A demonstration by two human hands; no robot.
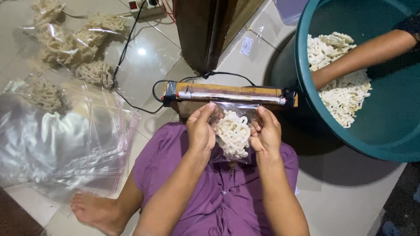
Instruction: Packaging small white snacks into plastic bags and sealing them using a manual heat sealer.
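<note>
We pinch the clear plastic bag of pale curly crackers between our left hand and right hand, both clamped on its sides; the wooden heat sealer's white bar lies crosswise just beyond at twelve o'clock.

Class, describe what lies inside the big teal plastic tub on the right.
The big teal plastic tub holds a heap of pale curly crackers, with another person's arm reaching into them. That person's hand is buried in the heap, and the tub's bottom beneath the crackers is covered.
</note>
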